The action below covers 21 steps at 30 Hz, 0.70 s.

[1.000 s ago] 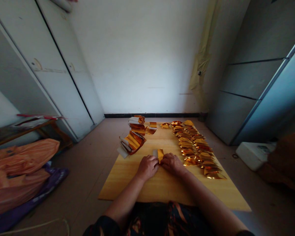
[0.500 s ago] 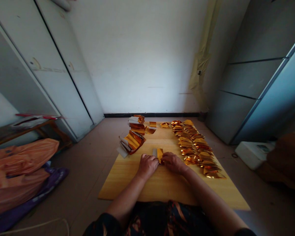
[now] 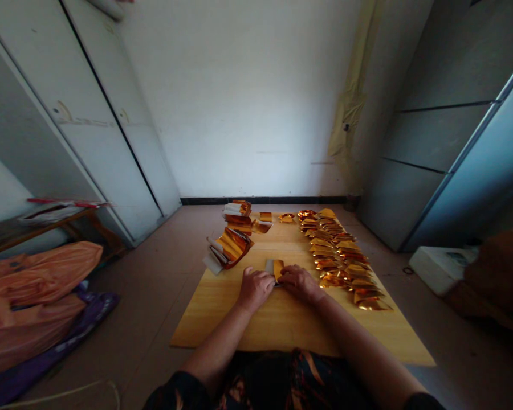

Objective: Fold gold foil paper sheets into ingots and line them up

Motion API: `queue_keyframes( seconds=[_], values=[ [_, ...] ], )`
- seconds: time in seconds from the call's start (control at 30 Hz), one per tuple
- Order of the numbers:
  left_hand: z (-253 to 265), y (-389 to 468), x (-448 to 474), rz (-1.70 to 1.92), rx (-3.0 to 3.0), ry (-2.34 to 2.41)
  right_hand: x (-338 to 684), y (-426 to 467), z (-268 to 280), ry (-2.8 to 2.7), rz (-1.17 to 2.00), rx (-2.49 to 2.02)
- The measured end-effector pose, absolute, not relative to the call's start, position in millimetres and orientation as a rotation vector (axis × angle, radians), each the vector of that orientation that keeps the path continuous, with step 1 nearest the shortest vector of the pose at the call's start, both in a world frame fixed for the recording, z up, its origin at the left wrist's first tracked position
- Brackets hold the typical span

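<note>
A sheet of gold foil paper (image 3: 277,266), with a pale grey strip along its left side, lies at the middle of the wooden board (image 3: 222,319). At its lower left edge, my left hand (image 3: 257,287) is closed with bent fingers gripping the paper. My right hand (image 3: 300,282) grips the lower right edge, its fingers curled and pressed down. The fingertips of both hands almost meet and cover the sheet's near edge. Rows of folded gold paper pieces (image 3: 340,256) lie to the right of my right hand.
Stacks of loose gold sheets (image 3: 231,247) stand at the board's left edge. One folded piece (image 3: 286,218) and a small flat sheet (image 3: 265,216) lie at the far side. Orange cloth (image 3: 43,302) is heaped on the left floor; a white box (image 3: 438,267) sits at right.
Both hands have shifted slightly at the sheet's near edge, and less of the gold side shows between them. The stacks and folded pieces have stayed put.
</note>
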<state>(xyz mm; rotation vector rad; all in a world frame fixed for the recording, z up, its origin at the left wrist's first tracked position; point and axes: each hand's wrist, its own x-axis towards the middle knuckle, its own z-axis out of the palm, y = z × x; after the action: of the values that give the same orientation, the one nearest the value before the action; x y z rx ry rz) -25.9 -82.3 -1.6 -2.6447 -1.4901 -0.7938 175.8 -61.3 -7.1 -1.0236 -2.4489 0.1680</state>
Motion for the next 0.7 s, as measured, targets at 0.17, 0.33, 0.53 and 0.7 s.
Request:
queue_keyframes(
  seconds=[0.17, 0.33, 0.53, 0.7],
  values=[
    [1.6, -89.0, -36.4, -0.76, -2.779, -1.426, 173.3, -62.2, -2.2, -2.431, 0.265, -1.029],
    [3.7, -91.1, -46.5, -0.669, -2.899, -1.391, 166.0, -60.2, 5.9, -2.434, 0.335, -1.117],
    [9.9, -90.5, -48.1, -0.59, -2.933, -1.416, 156.7, -58.5, 17.3, -2.503, 0.361, -1.342],
    [11.0, -89.0, -48.9, -0.565, -2.969, -1.475, 149.7, -56.9, 23.5, -2.562, 0.305, -1.488]
  ],
)
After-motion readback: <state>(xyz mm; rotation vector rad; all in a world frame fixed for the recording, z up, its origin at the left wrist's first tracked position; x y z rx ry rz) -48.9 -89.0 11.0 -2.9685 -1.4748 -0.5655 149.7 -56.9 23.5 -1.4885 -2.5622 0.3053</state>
